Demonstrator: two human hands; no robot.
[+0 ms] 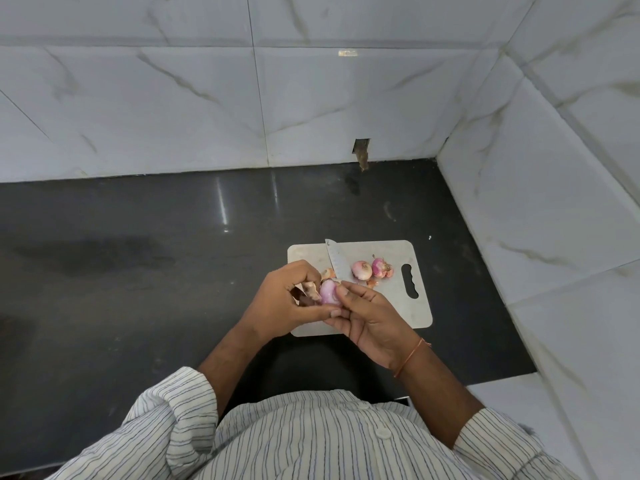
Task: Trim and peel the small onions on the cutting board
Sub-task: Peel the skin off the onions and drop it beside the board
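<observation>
Item one, the grip: we see both hands meeting over the near left part of the cutting board [412,306]. The left hand [282,303] has its fingers curled round a small onion [328,292], pale purple and glossy where it is bared, and pinches a flap of dry brown skin [310,289] that stands off the onion's left side. The right hand [372,318] closes on the same onion from the right, thumb tip against its upper edge, fingers beneath. We count the onion as held between the two hands, lifted just above the board.

Item two, the knife [334,259]: its blade lies on the board pointing away from us, tip near the far edge; its handle is hidden behind the hands.

Item three, on the board right of the blade: one roundish onion [362,269], pale pink, and just beside it a second onion [379,266], darker purple, with scraps of peel [389,271] touching it. More peel [327,273] lies left of the blade.

Item four, the board itself: pale grey, with a handle slot at its right end, resting on a dark polished desk [138,271].

Item five, surroundings: white veined wall tiles [173,98] behind and to the right; striped shirt sleeves [166,417]; an orange thread [412,356] round the right wrist.
</observation>
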